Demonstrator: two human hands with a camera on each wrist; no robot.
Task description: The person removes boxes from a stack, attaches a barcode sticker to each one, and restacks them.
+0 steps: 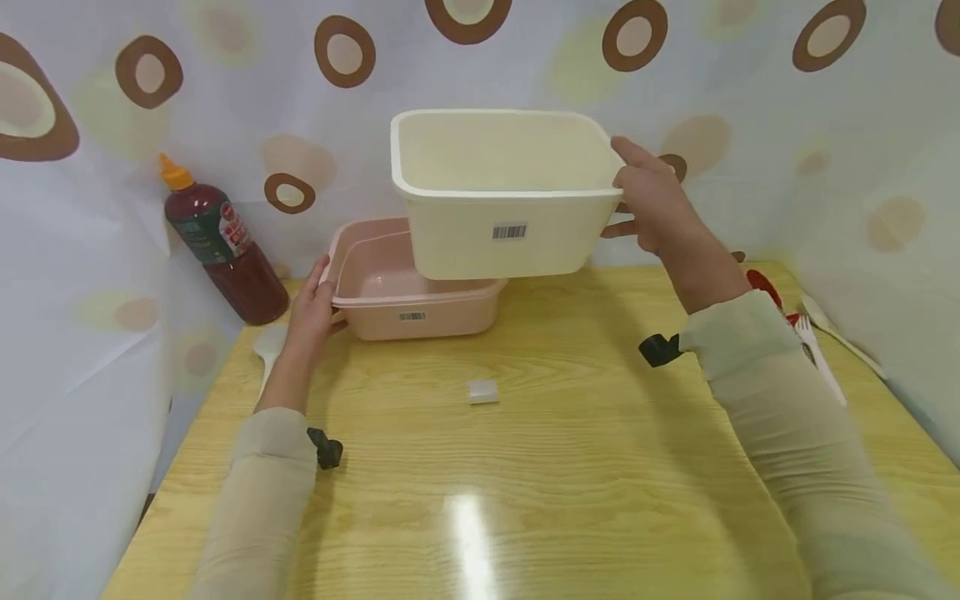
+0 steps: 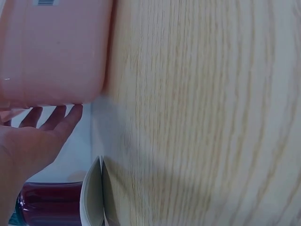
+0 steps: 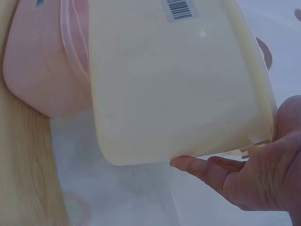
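My right hand [image 1: 656,200] grips the right rim of a cream plastic bin [image 1: 517,242], which hangs above the table and overlaps a pink plastic tub [image 1: 420,321]. In the right wrist view, fingers [image 3: 202,172] lie against the cream bin's end wall. The pink tub stands at the back of the table. At its left rim, my left hand [image 1: 309,312] holds on, with fingertips [image 2: 70,115] against its side in the left wrist view. The cream bin hides the tub's right rear part. Each bin carries a barcode label on its front.
A sauce bottle [image 1: 228,250] with an orange cap leans at the back left. Beside my left forearm lies a white spoon [image 1: 268,343]. A small whitish piece [image 1: 483,392] sits mid-table. At right are a white fork [image 1: 817,354], a pale spoon [image 1: 840,333] and a red utensil [image 1: 763,286].
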